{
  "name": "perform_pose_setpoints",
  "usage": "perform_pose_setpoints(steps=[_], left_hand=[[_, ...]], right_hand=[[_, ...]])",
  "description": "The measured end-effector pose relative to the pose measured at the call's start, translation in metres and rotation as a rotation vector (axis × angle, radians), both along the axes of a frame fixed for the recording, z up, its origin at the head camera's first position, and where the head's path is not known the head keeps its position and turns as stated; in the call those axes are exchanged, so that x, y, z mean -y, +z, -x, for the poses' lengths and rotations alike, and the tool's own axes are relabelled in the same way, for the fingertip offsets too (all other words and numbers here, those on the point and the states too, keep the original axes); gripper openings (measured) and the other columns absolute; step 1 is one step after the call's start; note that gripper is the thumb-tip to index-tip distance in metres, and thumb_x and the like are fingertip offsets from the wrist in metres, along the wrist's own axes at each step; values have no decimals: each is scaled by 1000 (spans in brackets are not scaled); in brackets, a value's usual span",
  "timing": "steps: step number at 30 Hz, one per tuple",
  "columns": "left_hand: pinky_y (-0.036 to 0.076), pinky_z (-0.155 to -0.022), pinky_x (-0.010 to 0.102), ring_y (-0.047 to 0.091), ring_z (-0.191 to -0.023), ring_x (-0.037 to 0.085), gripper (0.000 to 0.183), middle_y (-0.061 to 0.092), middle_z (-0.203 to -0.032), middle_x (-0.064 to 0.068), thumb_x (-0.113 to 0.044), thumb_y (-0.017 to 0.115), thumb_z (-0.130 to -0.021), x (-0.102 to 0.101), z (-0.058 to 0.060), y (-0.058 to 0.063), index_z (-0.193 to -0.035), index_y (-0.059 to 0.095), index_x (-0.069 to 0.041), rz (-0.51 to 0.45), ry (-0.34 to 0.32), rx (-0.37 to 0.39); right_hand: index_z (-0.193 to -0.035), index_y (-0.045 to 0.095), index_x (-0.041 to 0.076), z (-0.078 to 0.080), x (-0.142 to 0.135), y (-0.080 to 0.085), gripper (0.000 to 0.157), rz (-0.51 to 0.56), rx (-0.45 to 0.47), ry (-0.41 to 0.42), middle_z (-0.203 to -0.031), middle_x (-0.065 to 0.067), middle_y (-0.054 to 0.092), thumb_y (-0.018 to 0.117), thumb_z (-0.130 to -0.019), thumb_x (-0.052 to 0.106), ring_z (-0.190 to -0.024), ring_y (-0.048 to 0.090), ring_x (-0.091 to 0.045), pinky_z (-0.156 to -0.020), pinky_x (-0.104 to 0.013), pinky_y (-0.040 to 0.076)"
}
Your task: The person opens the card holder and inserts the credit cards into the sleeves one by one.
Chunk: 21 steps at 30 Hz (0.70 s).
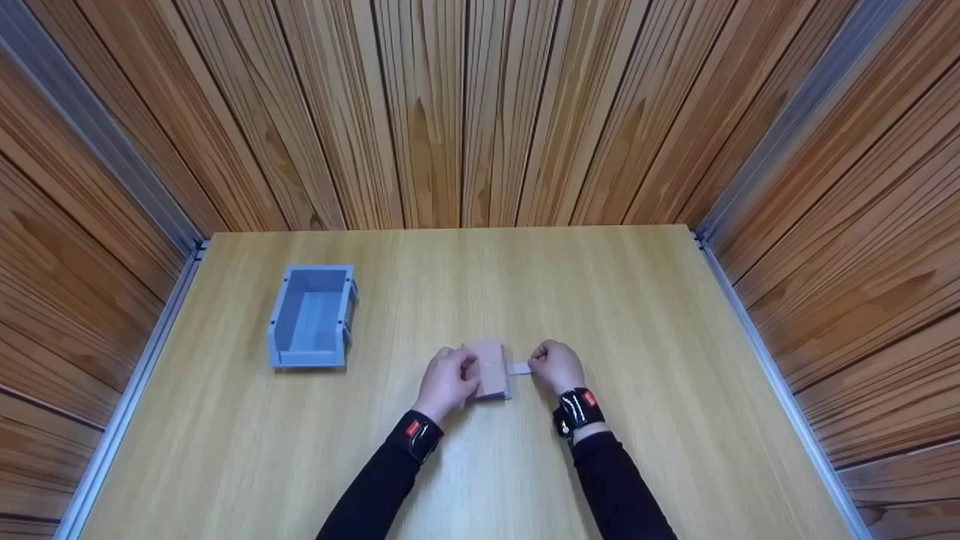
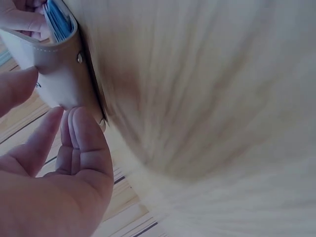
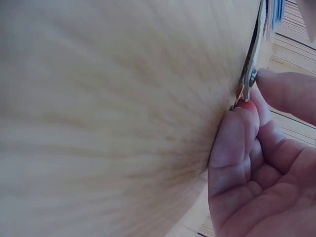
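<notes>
A pale pink card holder point(image 1: 490, 367) lies on the table between both hands, its strap point(image 1: 519, 369) stretched out to the right. My left hand point(image 1: 448, 381) holds it by the spine side; in the left wrist view the thumb and curled fingers are at its cover point(image 2: 64, 81), where rivets and stitching show. Blue-edged sheets or sleeves point(image 2: 60, 22) stick out between the covers. My right hand point(image 1: 557, 365) pinches the strap's end. In the right wrist view, the thumb is against a metal snap point(image 3: 253, 77) on the strap, with curled fingers beneath.
A blue-grey open-front plastic bin point(image 1: 309, 358) stands on the table point(image 1: 600, 292) at the left. Wood-plank walls point(image 1: 435, 112) with grey metal corner rails point(image 1: 780, 112) close in the back and both sides.
</notes>
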<state>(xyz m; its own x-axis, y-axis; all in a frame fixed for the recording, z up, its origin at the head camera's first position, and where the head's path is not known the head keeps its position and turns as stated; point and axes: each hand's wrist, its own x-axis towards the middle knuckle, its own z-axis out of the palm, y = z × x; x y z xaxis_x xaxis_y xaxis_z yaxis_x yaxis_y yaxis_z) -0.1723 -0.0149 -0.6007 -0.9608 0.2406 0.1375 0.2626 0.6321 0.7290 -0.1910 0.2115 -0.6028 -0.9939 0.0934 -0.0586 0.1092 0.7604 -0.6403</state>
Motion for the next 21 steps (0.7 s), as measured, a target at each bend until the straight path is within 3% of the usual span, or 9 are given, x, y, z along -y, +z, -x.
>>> perform_pose_setpoints(steps=[8,21], left_hand=[[48,-77,41,55,-82,26,33,55,-89,9,-5,80,-73,-8,0,-3,-102,69,1,69,21,-43],[48,-81,43,56,-90,29,36,55,-97,14,-5,80,-73,-14,-3,-5,-106,69,2,95,46,-2]], right_hand=[[-79,65,5,0,-1,-1,5,-9,-20,14,-73,-1,59,69,-79,7,-71,56,-21,-69,-38,47],[-81,66,4,-2,0,1,5,40,27,-15,-76,-2,61,70,-82,7,-73,57,-22,-72,-38,48]])
